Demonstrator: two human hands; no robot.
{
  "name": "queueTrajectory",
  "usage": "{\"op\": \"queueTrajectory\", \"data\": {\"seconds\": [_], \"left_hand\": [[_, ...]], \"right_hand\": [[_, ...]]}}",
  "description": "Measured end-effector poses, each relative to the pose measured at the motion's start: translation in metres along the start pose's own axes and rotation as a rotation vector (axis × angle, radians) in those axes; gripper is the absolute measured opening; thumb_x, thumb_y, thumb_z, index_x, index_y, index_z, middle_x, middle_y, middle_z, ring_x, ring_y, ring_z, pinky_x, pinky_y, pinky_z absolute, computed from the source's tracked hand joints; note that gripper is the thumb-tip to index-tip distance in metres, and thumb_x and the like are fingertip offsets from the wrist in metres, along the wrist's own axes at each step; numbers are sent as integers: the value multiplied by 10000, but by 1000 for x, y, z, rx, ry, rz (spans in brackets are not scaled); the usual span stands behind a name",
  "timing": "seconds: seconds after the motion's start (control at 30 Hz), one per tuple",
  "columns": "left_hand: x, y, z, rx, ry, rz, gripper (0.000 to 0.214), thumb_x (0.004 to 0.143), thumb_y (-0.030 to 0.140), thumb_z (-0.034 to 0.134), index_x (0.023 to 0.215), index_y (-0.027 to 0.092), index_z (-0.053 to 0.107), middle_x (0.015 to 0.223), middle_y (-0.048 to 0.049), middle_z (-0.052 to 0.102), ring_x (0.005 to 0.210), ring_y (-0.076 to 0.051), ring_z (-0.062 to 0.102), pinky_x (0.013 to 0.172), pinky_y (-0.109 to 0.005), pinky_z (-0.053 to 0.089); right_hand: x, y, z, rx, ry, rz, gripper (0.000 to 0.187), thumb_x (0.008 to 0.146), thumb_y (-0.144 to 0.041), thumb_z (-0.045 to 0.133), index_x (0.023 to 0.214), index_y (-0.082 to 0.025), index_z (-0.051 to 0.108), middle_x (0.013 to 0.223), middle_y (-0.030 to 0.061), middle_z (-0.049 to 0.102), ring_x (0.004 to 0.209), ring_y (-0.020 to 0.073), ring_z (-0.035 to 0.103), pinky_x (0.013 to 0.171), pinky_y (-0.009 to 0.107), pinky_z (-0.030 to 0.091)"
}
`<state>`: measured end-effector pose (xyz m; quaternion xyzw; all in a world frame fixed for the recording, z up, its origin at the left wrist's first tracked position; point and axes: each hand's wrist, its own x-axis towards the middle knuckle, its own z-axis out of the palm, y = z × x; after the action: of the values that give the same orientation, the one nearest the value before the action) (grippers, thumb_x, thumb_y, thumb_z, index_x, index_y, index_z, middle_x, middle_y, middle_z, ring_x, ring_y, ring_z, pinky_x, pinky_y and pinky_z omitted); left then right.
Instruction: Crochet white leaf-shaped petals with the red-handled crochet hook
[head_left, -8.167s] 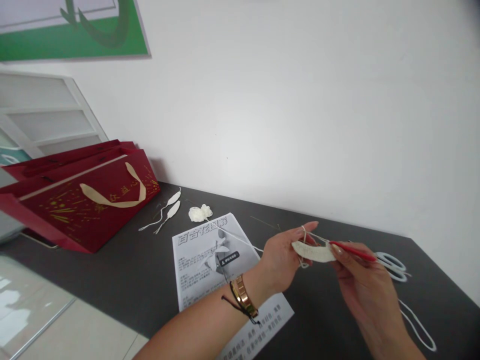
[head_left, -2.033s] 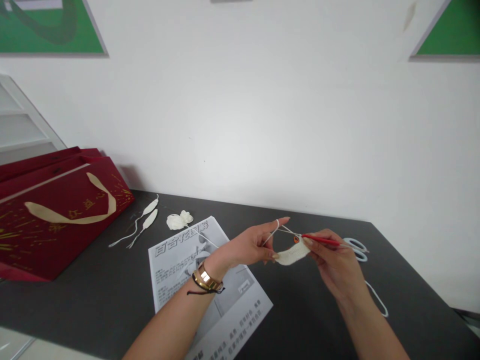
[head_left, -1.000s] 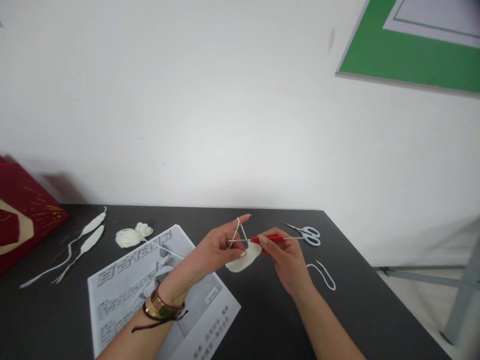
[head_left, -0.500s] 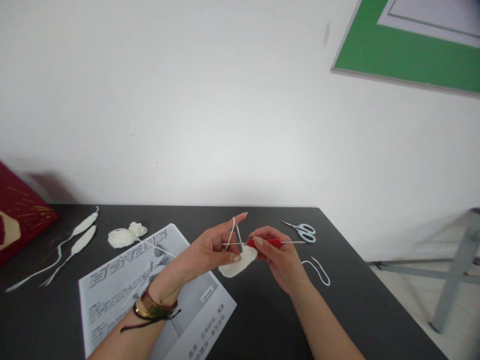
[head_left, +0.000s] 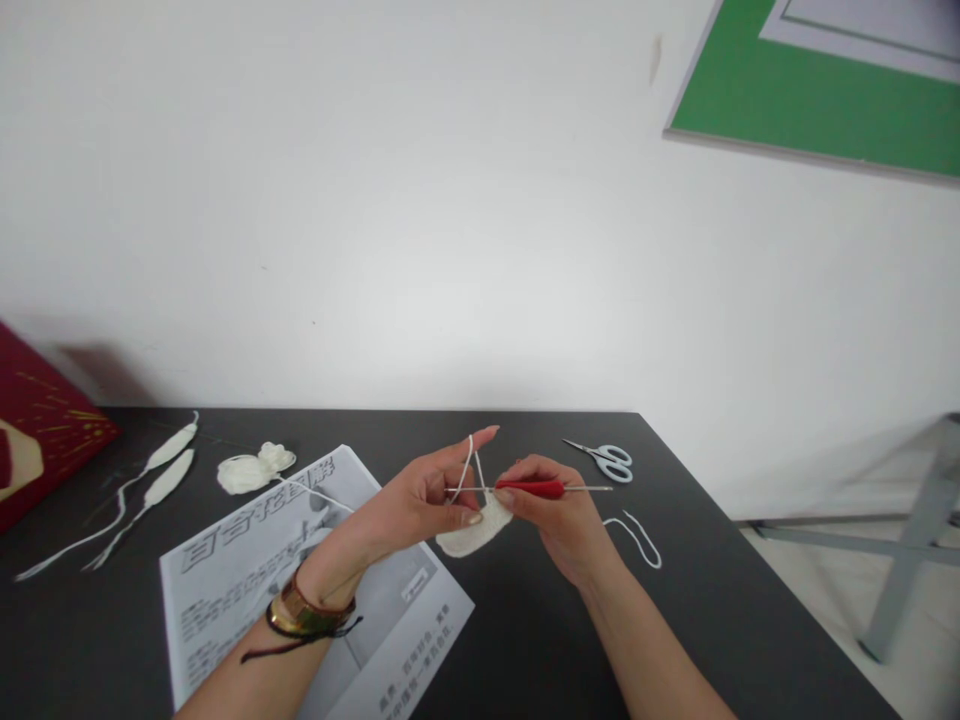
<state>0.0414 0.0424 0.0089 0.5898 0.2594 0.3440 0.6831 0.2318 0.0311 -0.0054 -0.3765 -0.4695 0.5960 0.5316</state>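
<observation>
My left hand [head_left: 439,490] pinches a small white crocheted piece [head_left: 474,534] between thumb and fingers. Its index finger is raised, with a strand of white yarn [head_left: 466,470] looped over it and running down to the work. In my right hand [head_left: 551,510] is a crochet hook [head_left: 534,488] with a red grip, held between thumb and fingers. The hook's thin metal shaft points left and meets the top edge of the piece. Fingers partly hide the stitches. From the left, yarn leads to a loose white yarn bundle [head_left: 244,473] lying by the printed sheet [head_left: 225,590].
Two finished-looking white crocheted strips [head_left: 169,477] with long tails lie at left, near a red box [head_left: 45,440]. Scissors [head_left: 611,462] with pale blue handles and a short yarn piece [head_left: 637,540] lie at right on the dark table [head_left: 517,640]. A wall stands behind.
The right thumb and red grip have shifted slightly against the piece, and the hook has turned a little. The left hand stays nearly in place; the whole view moves slightly.
</observation>
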Motion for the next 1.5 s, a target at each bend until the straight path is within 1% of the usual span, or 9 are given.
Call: {"op": "queueTrajectory", "data": {"seconds": [0.13,0.27,0.37,0.57,0.9,1.13,1.27,1.4,1.5], "left_hand": [[-1,1,0,-3,2,-8,795,756,147,687,1429,328,304,739,43,542,631,-83,452,574,-219,324],[-1,2,-4,-7,24,0,763,752,163,692,1417,299,344,691,54,509,599,-80,424,562,-220,310],[-1,2,-7,7,7,11,740,773,168,669,1423,282,335,683,55,489,596,-82,396,567,-229,302],[-1,4,-9,57,5,23,706,805,181,647,1423,300,327,651,76,368,585,-81,283,544,-232,230],[-1,3,-10,-35,-53,48,636,862,200,584,1422,339,316,664,65,332,600,-91,259,546,-238,219],[-2,1,-14,-111,-59,57,663,828,189,624,1415,314,344,666,63,337,587,-90,257,546,-248,210],[-3,1,-15,-120,-74,45,679,830,183,621,1425,311,321,660,63,335,580,-92,246,541,-255,187],[-3,0,-14,-182,-102,101,682,830,188,616,1432,294,313,656,54,364,586,-98,281,556,-264,196],[-4,0,-10,-272,-101,140,676,819,176,619,1424,283,337,654,47,369,586,-101,279,565,-272,188]], "right_hand": [[0,1,-1,3,12,-12,157,601,-206,827,679,-188,693,665,-17,677,573,93,547,551,220,413],[1,0,-2,38,39,-34,159,589,-186,834,664,-197,694,682,-12,699,595,99,566,575,226,424],[2,0,-4,60,56,-54,162,589,-174,836,668,-210,699,688,-16,710,615,98,575,593,219,435],[4,2,-6,56,57,-89,162,592,-173,835,672,-215,701,689,-23,716,625,93,590,601,210,449],[4,3,-6,48,63,-134,160,594,-177,837,678,-223,709,678,-32,716,619,86,604,599,199,460],[4,3,-5,61,58,-132,156,596,-176,835,680,-220,710,678,-28,714,624,87,605,603,200,466],[5,3,-5,62,71,-131,156,588,-174,837,670,-213,710,662,-23,710,603,88,602,589,203,469],[4,2,-6,84,94,-150,163,583,-174,841,670,-217,711,673,-21,711,626,93,619,599,198,481],[3,1,-5,109,105,-128,165,575,-191,848,659,-210,708,666,-16,711,612,88,624,586,183,488]]}}
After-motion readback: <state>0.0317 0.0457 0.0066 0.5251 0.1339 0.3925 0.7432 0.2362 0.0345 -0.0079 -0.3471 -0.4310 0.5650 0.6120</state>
